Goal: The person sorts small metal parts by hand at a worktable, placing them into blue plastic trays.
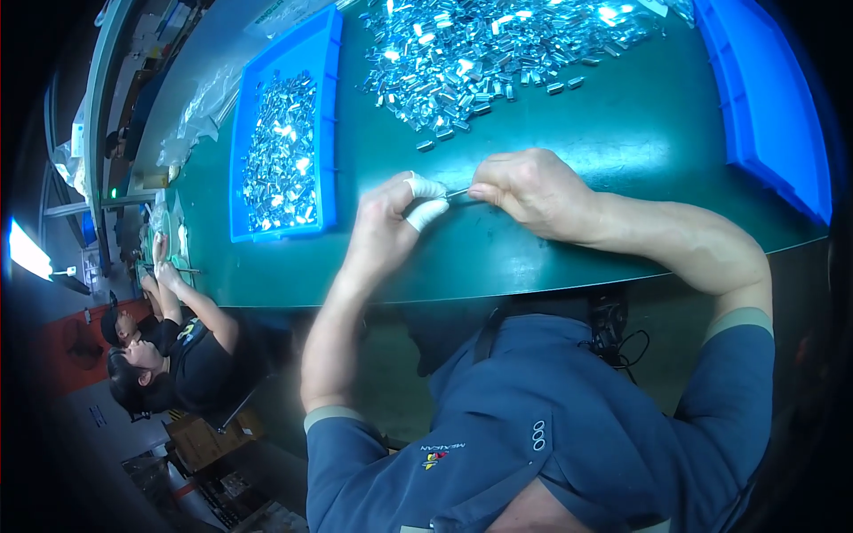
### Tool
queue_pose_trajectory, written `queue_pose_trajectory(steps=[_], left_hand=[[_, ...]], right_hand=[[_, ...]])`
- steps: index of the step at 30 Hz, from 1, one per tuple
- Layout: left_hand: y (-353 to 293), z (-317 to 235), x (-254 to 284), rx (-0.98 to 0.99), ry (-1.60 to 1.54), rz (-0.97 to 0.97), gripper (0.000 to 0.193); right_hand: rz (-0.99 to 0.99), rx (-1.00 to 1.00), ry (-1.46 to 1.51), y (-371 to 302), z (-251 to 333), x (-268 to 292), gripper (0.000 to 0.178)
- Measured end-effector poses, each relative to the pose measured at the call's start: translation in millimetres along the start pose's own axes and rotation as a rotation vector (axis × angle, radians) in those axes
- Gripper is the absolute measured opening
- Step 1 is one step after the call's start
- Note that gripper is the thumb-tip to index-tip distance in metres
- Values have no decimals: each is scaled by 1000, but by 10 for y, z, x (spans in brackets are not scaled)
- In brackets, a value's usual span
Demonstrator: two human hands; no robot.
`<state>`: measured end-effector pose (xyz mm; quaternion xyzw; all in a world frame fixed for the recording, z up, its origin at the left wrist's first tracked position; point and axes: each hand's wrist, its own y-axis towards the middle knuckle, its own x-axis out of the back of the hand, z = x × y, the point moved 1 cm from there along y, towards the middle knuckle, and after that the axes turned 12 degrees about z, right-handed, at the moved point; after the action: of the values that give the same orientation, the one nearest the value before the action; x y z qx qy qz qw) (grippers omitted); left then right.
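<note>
Because it is so thin and small, the metal pin held between the two hands probably weighs almost nothing and feels stiff, smooth and rather slippery, so a fingertip pinch at each end looks like the surest hold. It shows only as a short silvery sliver, hovering just above the green table, and its exact shape is too small to tell. On one end, the left hand pinches it between thumb and forefinger, both capped with white finger cots, which should add grip. From the other side, the right hand has its fingers curled and pressed together on the other end. Beyond lies a heap of shiny metal parts, and more fill a blue tray to the left.
</note>
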<state>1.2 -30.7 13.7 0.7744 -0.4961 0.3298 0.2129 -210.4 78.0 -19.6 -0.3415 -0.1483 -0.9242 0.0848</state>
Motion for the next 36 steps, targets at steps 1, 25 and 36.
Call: queue_pose_trajectory(steps=[1, 25, 36], left_hand=[[-5, -25, 14, 5, -4, -8, 13], [3, -171, -161, -171, -185, -314, 20], [-12, -251, -247, -275, 43, -360, 26]], right_hand=[[-49, 44, 11, -2, -2, -7, 19], [2, 100, 56, 12, 13, 62, 12], [64, -43, 139, -5, 66, 35, 10]])
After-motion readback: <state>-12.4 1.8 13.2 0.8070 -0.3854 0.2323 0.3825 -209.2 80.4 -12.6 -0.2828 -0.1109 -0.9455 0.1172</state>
